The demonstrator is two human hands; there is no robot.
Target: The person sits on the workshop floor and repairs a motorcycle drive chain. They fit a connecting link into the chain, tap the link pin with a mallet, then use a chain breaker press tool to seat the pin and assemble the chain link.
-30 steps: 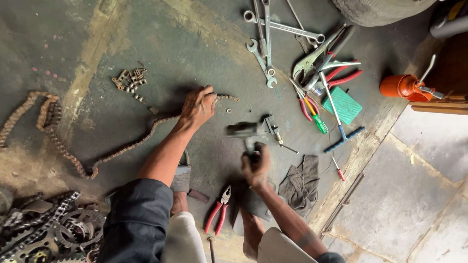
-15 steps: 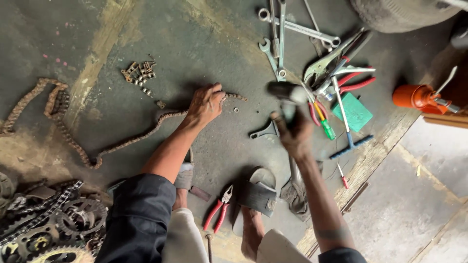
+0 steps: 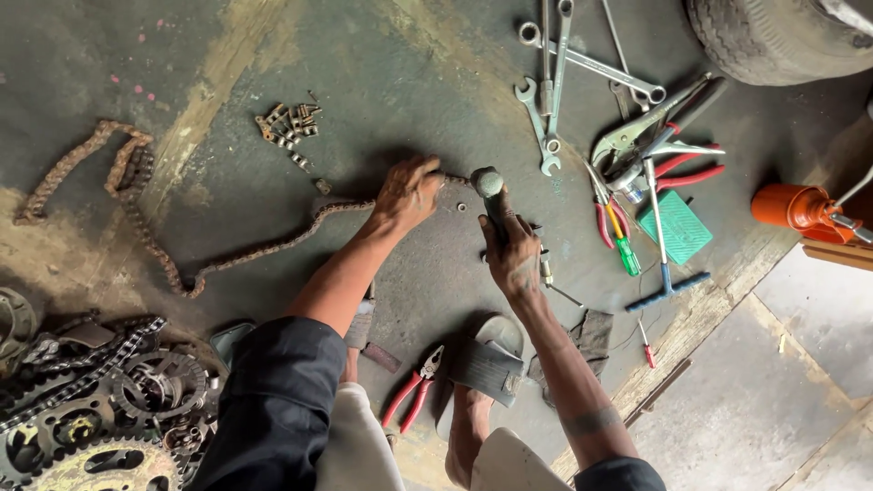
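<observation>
You have one hammer (image 3: pixel 491 195), one rusty chain (image 3: pixel 164 264), two red-handled pliers (image 3: pixel 414 397) (image 3: pixel 677 168), one oil can (image 3: pixel 800 207) and one tyre (image 3: pixel 782 36).
</observation>
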